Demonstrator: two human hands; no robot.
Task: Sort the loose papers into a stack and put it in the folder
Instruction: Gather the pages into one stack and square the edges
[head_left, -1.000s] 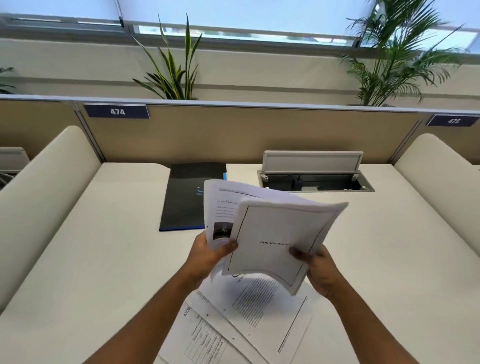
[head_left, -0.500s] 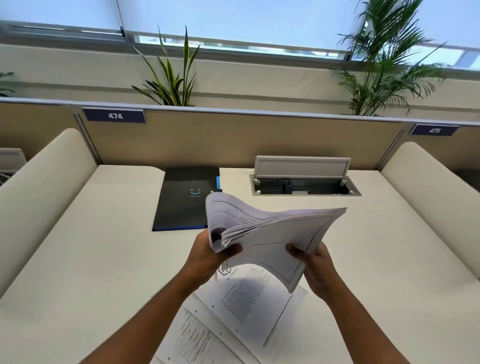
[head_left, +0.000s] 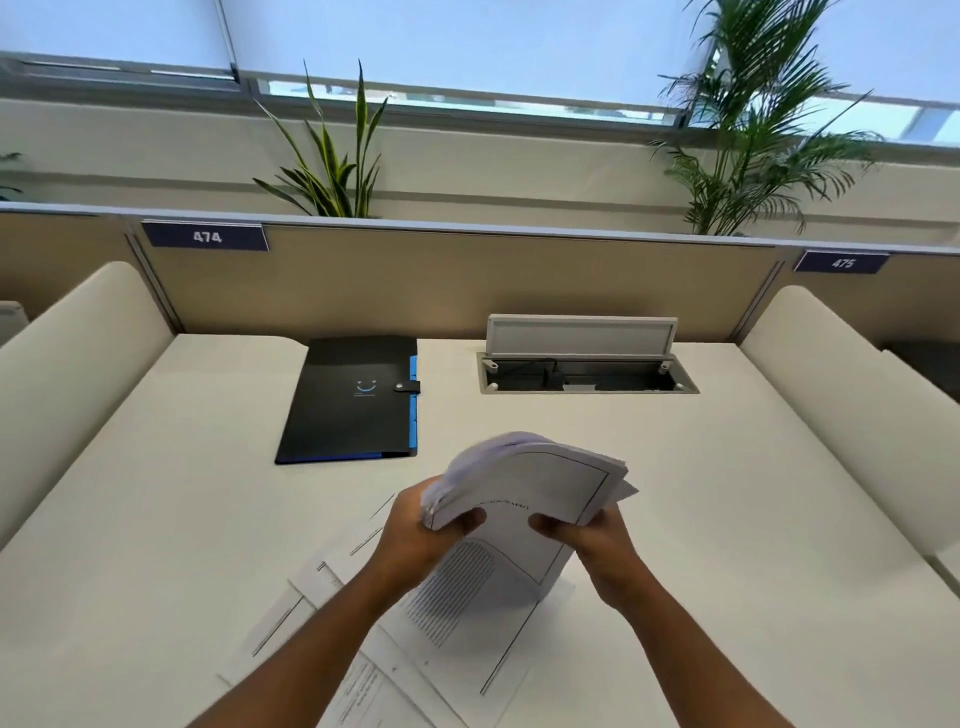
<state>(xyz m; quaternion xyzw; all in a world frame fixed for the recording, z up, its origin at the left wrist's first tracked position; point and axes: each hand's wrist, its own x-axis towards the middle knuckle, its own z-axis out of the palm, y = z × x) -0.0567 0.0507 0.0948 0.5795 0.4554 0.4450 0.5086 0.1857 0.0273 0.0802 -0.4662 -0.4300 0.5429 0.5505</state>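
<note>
Fingers (head_left: 470, 519) of both hands clasp paper stack (head_left: 540, 488); folder (head_left: 353, 400) well apart, closed

Open-plan office: partitioned worktop (head_left: 675, 467) bays, number plates 474 (head_left: 207, 237) and 475 (head_left: 841, 263), flip-up cable box (head_left: 587, 364), potted plants (head_left: 332, 166) by the windows.

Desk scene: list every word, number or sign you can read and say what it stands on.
"474": blue plate on the partition, left.
"475": blue plate on the partition, right.
Folder: smile logo; small print beneath it unreadable.
Held stack, loose sheets: print blurred, unreadable.
</note>
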